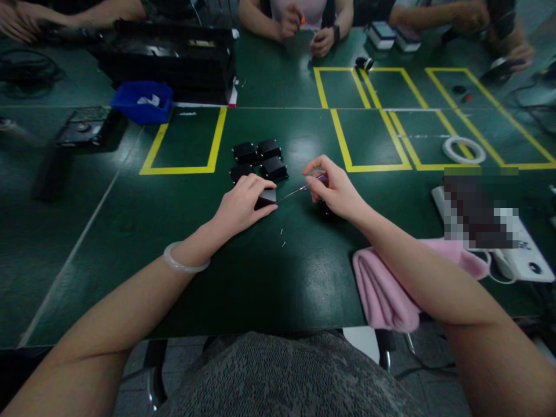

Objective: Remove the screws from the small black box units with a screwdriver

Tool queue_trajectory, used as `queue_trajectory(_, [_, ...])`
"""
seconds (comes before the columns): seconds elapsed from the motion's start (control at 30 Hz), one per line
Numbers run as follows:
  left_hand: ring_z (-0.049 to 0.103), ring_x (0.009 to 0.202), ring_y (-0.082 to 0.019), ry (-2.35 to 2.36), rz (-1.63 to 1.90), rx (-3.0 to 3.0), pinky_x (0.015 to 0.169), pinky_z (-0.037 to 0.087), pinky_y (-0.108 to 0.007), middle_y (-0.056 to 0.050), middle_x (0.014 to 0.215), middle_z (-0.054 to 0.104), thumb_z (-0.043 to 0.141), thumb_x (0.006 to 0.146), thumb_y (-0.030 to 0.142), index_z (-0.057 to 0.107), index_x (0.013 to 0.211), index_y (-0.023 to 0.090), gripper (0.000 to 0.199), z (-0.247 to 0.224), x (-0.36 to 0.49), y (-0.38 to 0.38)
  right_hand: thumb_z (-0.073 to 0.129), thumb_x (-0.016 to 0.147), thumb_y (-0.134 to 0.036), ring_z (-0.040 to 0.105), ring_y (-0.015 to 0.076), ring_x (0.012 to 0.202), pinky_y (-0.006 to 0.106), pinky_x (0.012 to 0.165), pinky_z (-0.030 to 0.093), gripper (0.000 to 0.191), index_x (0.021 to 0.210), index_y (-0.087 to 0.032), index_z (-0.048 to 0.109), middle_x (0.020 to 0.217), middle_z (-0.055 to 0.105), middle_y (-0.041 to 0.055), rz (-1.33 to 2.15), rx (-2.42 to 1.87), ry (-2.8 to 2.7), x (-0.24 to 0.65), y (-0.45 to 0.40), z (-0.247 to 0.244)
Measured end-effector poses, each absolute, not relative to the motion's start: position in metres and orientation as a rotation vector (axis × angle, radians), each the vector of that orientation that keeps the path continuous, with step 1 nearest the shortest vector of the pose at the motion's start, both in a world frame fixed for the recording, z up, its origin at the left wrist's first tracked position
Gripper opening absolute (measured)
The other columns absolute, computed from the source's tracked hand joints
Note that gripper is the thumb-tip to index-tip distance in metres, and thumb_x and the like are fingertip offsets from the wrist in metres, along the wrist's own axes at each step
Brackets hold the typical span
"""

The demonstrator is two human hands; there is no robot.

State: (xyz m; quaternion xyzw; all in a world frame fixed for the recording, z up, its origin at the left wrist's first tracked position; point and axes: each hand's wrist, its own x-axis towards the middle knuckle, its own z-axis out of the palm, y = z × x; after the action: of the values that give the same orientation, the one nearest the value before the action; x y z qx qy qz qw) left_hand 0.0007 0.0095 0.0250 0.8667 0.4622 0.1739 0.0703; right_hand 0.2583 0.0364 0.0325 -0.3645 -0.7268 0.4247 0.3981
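My left hand (pixel 248 201) grips a small black box (pixel 267 197) against the green table, fingers over the top and thumb along the near side. In my right hand (pixel 330 184) is a screwdriver (pixel 299 189), pinched by its handle. Its thin shaft slants down to the left, and the tip meets the right edge of the held box. Several similar black boxes (pixel 270 149) sit just beyond my left hand. Two small screws (pixel 281 231) lie on the table nearer to me. Beneath my right hand a dark object (pixel 325 209) is mostly hidden.
Folded pink cloth (pixel 382 289) lies under my right forearm, beside a white power strip (pixel 527 255). A white tape ring (pixel 464 150) is at right. A blue bin (pixel 143 103) and black crate (pixel 174 63) stand at back left. Co-workers' hands (pixel 321 41) are across the table (pixel 278 295).
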Motion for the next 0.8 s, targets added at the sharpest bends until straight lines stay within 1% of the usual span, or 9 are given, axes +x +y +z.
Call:
queue_trajectory(0.1, [0.059, 0.115, -0.032, 1.393, 0.529, 2.606, 0.096, 0.054, -0.049, -0.011, 0.123, 0.063, 0.068, 0.095, 0.036, 0.056, 0.127, 0.020, 0.038, 0.0244, 0.0004, 0.0097, 0.058, 0.099, -0.026, 0.053, 0.0116, 0.050, 0.028, 0.054, 0.039, 0.010, 0.102, -0.023, 0.049, 0.061, 0.050, -0.0081, 1.070, -0.908, -1.853, 0.2584, 0.0371, 0.0317])
queue_trajectory(0.2, [0.059, 0.115, -0.031, 1.390, 0.530, 2.604, 0.095, 0.054, -0.048, -0.011, 0.124, 0.062, 0.068, 0.095, 0.035, 0.056, 0.128, 0.020, 0.039, 0.0247, 0.0001, 0.0096, 0.056, 0.102, -0.031, 0.050, 0.0111, 0.048, 0.027, 0.052, 0.036, 0.012, 0.095, -0.023, 0.050, 0.057, 0.049, -0.0078, 1.079, -0.954, -1.883, 0.2590, 0.0377, 0.0322])
queue_trajectory(0.27, [0.059, 0.116, -0.032, 1.386, 0.524, 2.600, 0.094, 0.054, -0.048, -0.011, 0.125, 0.062, 0.068, 0.094, 0.035, 0.056, 0.129, 0.020, 0.039, 0.0252, 0.0001, 0.0095, 0.055, 0.103, -0.031, 0.049, 0.0112, 0.047, 0.027, 0.051, 0.035, 0.013, 0.094, -0.023, 0.050, 0.056, 0.049, -0.0078, 1.083, -0.971, -1.894, 0.2593, 0.0378, 0.0323])
queue_trajectory(0.37, [0.058, 0.117, -0.032, 1.387, 0.522, 2.589, 0.094, 0.054, -0.048, -0.011, 0.125, 0.062, 0.068, 0.094, 0.035, 0.056, 0.128, 0.021, 0.039, 0.0258, 0.0002, 0.0093, 0.056, 0.101, -0.024, 0.051, 0.0116, 0.049, 0.027, 0.054, 0.037, 0.006, 0.101, -0.023, 0.049, 0.058, 0.049, -0.0083, 1.081, -0.925, -1.876, 0.2593, 0.0377, 0.0319])
queue_trajectory(0.43, [0.058, 0.117, -0.032, 1.386, 0.526, 2.591, 0.093, 0.054, -0.048, -0.011, 0.125, 0.062, 0.067, 0.094, 0.035, 0.056, 0.129, 0.021, 0.039, 0.0256, 0.0001, 0.0092, 0.057, 0.100, -0.021, 0.053, 0.0115, 0.051, 0.027, 0.055, 0.039, 0.009, 0.105, -0.023, 0.049, 0.059, 0.050, -0.0087, 1.068, -0.904, -1.864, 0.2592, 0.0376, 0.0318])
queue_trajectory(0.5, [0.058, 0.117, -0.032, 1.383, 0.525, 2.597, 0.093, 0.054, -0.047, -0.011, 0.125, 0.062, 0.067, 0.095, 0.035, 0.055, 0.129, 0.021, 0.039, 0.0251, -0.0001, 0.0092, 0.058, 0.100, -0.025, 0.052, 0.0113, 0.049, 0.027, 0.054, 0.038, 0.008, 0.101, -0.022, 0.050, 0.058, 0.051, -0.0085, 1.068, -0.921, -1.867, 0.2593, 0.0376, 0.0323])
queue_trajectory(0.63, [0.059, 0.117, -0.031, 1.382, 0.523, 2.603, 0.093, 0.055, -0.047, -0.011, 0.125, 0.062, 0.067, 0.095, 0.036, 0.055, 0.129, 0.021, 0.039, 0.0247, -0.0005, 0.0092, 0.057, 0.102, -0.033, 0.049, 0.0111, 0.045, 0.027, 0.049, 0.035, 0.015, 0.093, -0.022, 0.051, 0.054, 0.051, -0.0077, 1.081, -0.966, -1.893, 0.2598, 0.0374, 0.0334])
queue_trajectory(0.73, [0.059, 0.116, -0.032, 1.389, 0.520, 2.600, 0.093, 0.054, -0.048, -0.011, 0.125, 0.062, 0.067, 0.095, 0.036, 0.055, 0.129, 0.020, 0.039, 0.0254, -0.0002, 0.0090, 0.059, 0.101, -0.030, 0.052, 0.0116, 0.048, 0.027, 0.051, 0.037, 0.012, 0.099, -0.023, 0.050, 0.057, 0.050, -0.0082, 1.084, -0.921, -1.867, 0.2598, 0.0373, 0.0325])
queue_trajectory(0.8, [0.059, 0.116, -0.032, 1.393, 0.517, 2.599, 0.093, 0.054, -0.048, -0.011, 0.125, 0.062, 0.068, 0.095, 0.035, 0.056, 0.129, 0.020, 0.039, 0.0259, 0.0002, 0.0088, 0.060, 0.100, -0.029, 0.053, 0.0117, 0.050, 0.027, 0.053, 0.039, 0.013, 0.103, -0.024, 0.049, 0.060, 0.051, -0.0082, 1.075, -0.895, -1.854, 0.2595, 0.0373, 0.0313])
